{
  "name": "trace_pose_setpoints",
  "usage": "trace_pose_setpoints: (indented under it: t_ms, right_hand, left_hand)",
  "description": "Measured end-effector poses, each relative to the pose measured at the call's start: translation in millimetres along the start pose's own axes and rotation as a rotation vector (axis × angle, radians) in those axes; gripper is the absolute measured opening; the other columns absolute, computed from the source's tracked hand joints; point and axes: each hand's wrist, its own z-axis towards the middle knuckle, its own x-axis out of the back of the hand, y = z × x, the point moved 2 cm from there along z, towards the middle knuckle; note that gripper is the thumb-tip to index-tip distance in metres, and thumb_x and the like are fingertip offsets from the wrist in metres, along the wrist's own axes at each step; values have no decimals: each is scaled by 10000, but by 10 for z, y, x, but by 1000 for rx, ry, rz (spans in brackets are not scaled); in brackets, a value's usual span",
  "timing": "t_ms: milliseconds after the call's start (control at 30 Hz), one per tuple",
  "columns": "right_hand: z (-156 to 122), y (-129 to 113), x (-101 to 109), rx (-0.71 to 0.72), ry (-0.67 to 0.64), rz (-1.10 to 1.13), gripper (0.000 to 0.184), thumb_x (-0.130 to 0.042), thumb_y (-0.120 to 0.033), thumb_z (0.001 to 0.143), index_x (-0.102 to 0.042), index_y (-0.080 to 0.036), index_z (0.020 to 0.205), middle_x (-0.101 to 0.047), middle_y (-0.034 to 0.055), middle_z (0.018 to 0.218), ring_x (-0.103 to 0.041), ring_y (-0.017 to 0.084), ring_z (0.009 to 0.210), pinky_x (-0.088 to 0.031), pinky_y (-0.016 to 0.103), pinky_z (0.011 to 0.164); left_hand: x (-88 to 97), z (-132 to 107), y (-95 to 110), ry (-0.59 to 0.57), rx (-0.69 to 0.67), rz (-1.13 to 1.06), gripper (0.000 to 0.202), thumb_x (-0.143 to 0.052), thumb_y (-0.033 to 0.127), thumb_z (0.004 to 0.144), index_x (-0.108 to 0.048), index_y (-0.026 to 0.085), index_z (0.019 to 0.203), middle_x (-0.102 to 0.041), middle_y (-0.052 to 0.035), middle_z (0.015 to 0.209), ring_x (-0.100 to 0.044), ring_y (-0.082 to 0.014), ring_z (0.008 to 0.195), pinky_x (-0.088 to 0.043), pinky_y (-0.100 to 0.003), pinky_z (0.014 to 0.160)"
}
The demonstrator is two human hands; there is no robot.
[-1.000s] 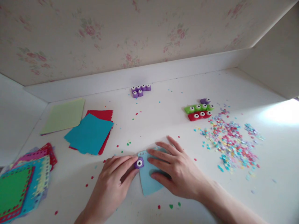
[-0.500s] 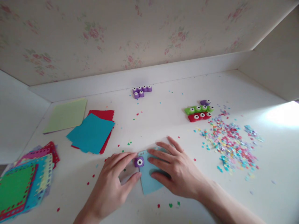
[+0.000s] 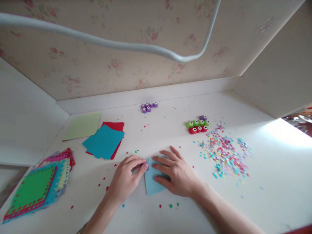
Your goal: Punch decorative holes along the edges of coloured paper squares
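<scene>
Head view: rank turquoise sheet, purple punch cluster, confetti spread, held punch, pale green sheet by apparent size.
1. Confetti spread
2. Turquoise sheet, pale green sheet: too alike to rank
3. Purple punch cluster
4. Held punch, partly hidden

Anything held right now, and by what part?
Left hand: purple punch, thumb over its top; other contact hidden. Right hand grips nothing, lying on the light-blue paper.

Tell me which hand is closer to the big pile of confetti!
The right hand. It is spread over the light blue paper, left of the confetti pile. The left hand is farther left, by the paper's left edge.
</scene>
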Motion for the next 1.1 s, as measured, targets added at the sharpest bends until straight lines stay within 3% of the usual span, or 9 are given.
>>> trace_pose_setpoints:
  t_ms: [367,600,767,967,1100]
  right_hand:
    - [-34,-4,-17,-1,19,6,326,-562,-481,929,-643,-334,1208,-631,-17,1333,-466,281,1301,-174,568,1150]
    - [-37,-7,-20,4,26,4,324,-593,-473,914,-656,-331,1198,-642,-12,1316,-481,277,1279,-179,548,1149]
    - [-50,-9,-46,8,26,-12,320,-573,-477,926,-664,-320,1189,-633,-2,1331,-484,290,1273,-175,556,1140]
    - [-60,-25,-37,10,35,-10,322,-581,-491,920,-662,-336,1190,-637,-17,1326,-490,280,1267,-195,542,1134]
    - [-61,-34,-18,5,38,-12,321,-584,-495,917,-667,-333,1181,-640,-13,1321,-492,273,1268,-193,539,1140]
  left_hand:
    - [21,61,45,-113,130,-73,229,-558,387,906,-700,209,885,-700,-36,936,-643,-188,916,-486,-302,849]
    - [-10,293,51,-308,333,34,171,-589,316,773,-577,184,666,-607,-6,707,-574,-178,724,-406,-264,649]
    - [7,351,47,-360,367,-2,179,-634,325,702,-556,183,624,-514,46,563,-469,-132,550,-298,-236,510]
    - [142,223,50,-372,263,-83,284,-615,445,783,-688,170,778,-678,-10,721,-611,-174,695,-449,-251,633]
    - [263,61,-87,-258,208,-65,318,-557,451,863,-729,186,892,-721,-70,953,-648,-224,924,-485,-304,823]
